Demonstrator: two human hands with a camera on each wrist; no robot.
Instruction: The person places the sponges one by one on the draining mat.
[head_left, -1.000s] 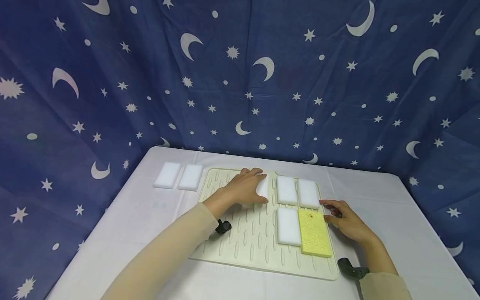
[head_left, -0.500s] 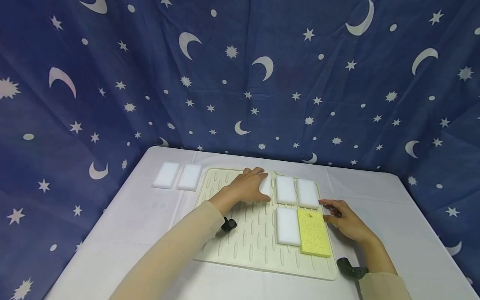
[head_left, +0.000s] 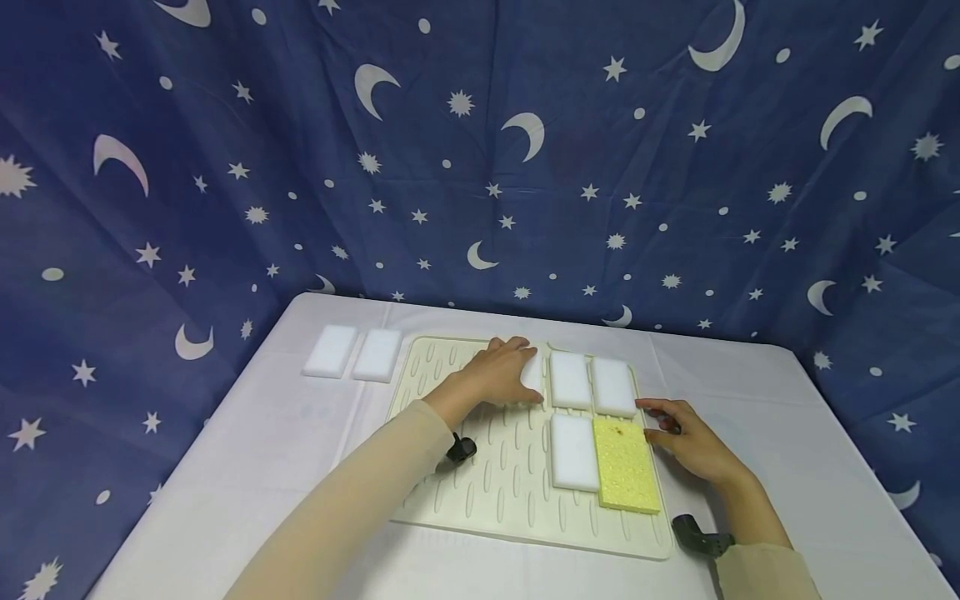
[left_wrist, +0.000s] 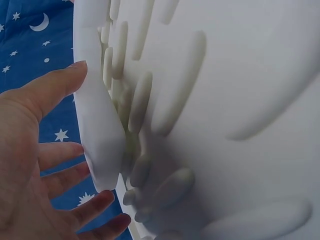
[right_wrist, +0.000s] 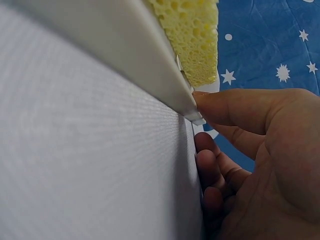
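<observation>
Left arm (head_left: 450, 400) in a long beige fabric sleeve (head_left: 348, 504) is stretched way out, bare left hand (head_left: 495, 372) splayed pretty wide. Right arm (head_left: 757, 508) angles inward, bare right hand (head_left: 692, 435) kinda loose, some fingers curled.

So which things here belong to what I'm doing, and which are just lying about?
Likely in the job: white block at the left fingers; ridged mat, bearing three more white blocks and a yellow sponge.

Seemingly just about: two white blocks off the mat, possibly wanted later; starry curtain.

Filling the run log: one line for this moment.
left grip: holds white block on mat; right grip: touches mat's edge; yellow sponge: on mat
</observation>
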